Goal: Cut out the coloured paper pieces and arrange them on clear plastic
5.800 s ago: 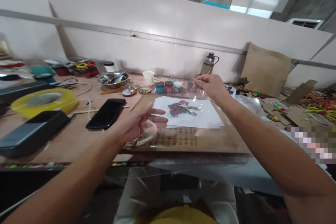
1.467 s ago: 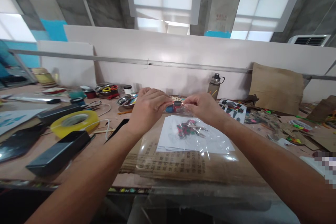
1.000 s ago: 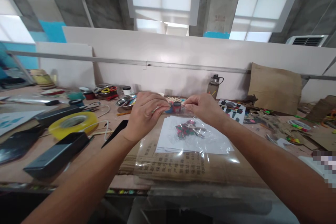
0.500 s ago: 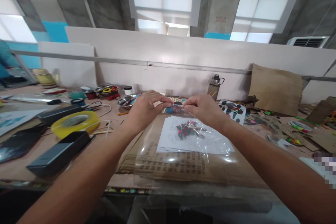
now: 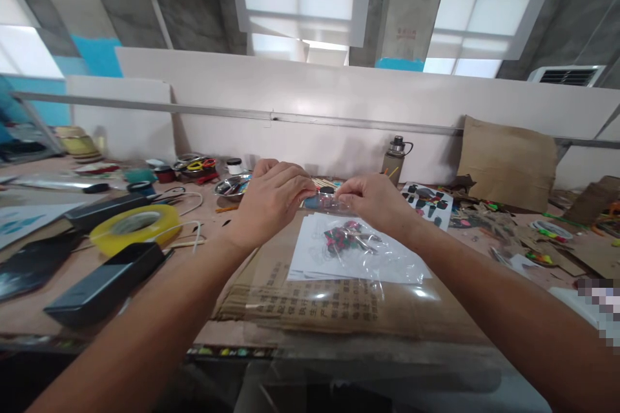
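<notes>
My left hand (image 5: 275, 201) pinches the far edge of a clear plastic sheet (image 5: 285, 290), left of centre. My right hand (image 5: 380, 203) is closed on the same edge a little to the right, with a short gap between the hands. The sheet hangs from the fingers toward me, over white papers (image 5: 310, 251) and flattened brown cardboard (image 5: 242, 293) with printed characters. Under the plastic, small red, green and dark pieces (image 5: 346, 237) lie on the papers. Past the fingertips sit small jars (image 5: 314, 201), partly hidden.
At the left are a yellow tape roll (image 5: 133, 229), a grey holder (image 5: 104, 284) and a metal bowl (image 5: 230, 186). A bottle (image 5: 394, 158) stands at the back. Scraps and a cardboard piece (image 5: 506, 158) are at the right.
My left hand has turned, its fingers now folded over more closely together at the sheet's edge. My right hand has hardly moved. The view has shifted slightly.
</notes>
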{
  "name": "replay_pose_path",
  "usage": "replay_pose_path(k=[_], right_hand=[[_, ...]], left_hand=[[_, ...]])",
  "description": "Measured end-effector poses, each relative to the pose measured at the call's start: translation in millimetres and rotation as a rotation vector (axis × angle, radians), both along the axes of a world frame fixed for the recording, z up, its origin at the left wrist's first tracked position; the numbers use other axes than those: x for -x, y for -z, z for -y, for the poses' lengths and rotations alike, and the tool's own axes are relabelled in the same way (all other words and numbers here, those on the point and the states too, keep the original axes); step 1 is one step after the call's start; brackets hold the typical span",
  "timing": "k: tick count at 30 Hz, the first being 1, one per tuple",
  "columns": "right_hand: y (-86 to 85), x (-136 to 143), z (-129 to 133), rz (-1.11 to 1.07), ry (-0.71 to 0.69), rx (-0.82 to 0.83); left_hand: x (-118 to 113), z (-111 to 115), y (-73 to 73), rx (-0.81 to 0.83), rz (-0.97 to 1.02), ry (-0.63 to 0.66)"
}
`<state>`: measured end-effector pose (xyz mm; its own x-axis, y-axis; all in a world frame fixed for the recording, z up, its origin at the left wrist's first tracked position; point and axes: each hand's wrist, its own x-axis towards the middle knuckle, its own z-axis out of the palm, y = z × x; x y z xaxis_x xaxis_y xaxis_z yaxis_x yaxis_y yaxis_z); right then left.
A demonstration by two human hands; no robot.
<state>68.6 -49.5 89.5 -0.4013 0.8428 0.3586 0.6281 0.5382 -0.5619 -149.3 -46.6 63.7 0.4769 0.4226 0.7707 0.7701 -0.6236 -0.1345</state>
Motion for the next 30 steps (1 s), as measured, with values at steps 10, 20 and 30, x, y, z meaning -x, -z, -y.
replay_pose_path(k=[10,20,30], right_hand=[[-1.3,-0.3,0.0,-0.026,0.026,0.042],[0.3,-2.2,-0.3,-0.045,0.034,0.048],[-1.7,-2.8,-8.6,-0.007,0.09,0.162]], left_hand=[[1.4,2.8,11.4,-0.056,0.05,0.017],[1.7,7.4,16.0,0.024,0.198,0.084],[0.1,3.4,12.7,0.504,0.677,0.225]])
